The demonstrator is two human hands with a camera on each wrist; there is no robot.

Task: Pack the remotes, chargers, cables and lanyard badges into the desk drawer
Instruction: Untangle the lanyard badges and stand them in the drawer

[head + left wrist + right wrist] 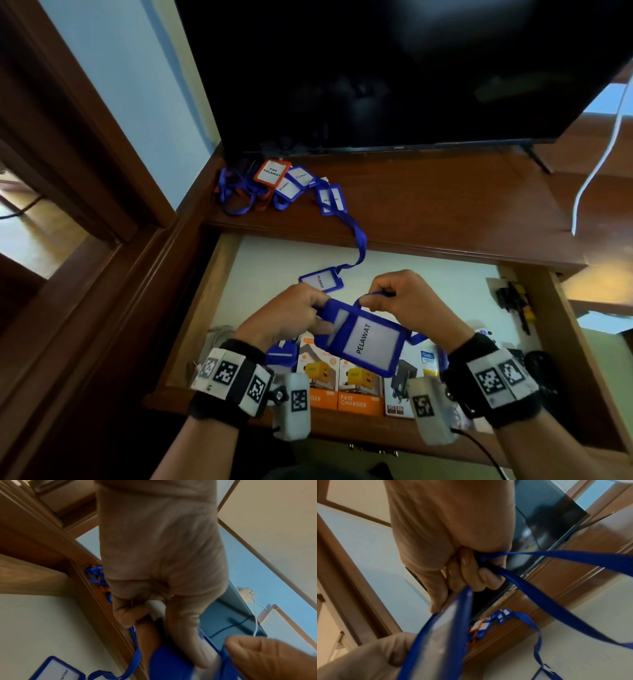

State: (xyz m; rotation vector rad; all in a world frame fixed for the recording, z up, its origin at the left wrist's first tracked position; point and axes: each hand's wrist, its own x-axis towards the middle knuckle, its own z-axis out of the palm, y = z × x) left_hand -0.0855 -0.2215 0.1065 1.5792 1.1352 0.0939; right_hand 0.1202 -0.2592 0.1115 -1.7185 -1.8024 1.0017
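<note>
Over the open drawer point(219, 274) both hands hold a blue badge holder point(366, 337) marked PELAWAT. My left hand point(291, 317) grips its left end, thumb on top; the same hand point(154, 601) appears in the left wrist view. My right hand point(400, 298) pinches the blue lanyard strap point(539, 599) at the holder's top edge. A second blue badge point(318, 281) lies on the drawer floor, its strap point(359, 240) running up to a heap of blue and orange badges point(277, 185) on the desk top. Boxed chargers point(358, 383) line the drawer's front.
A dark television point(394, 68) stands at the back of the wooden desk point(445, 205). A white cable point(592, 171) hangs at the right. Black and yellow items point(517, 301) lie at the drawer's right side, a white cable coil point(219, 337) at its left.
</note>
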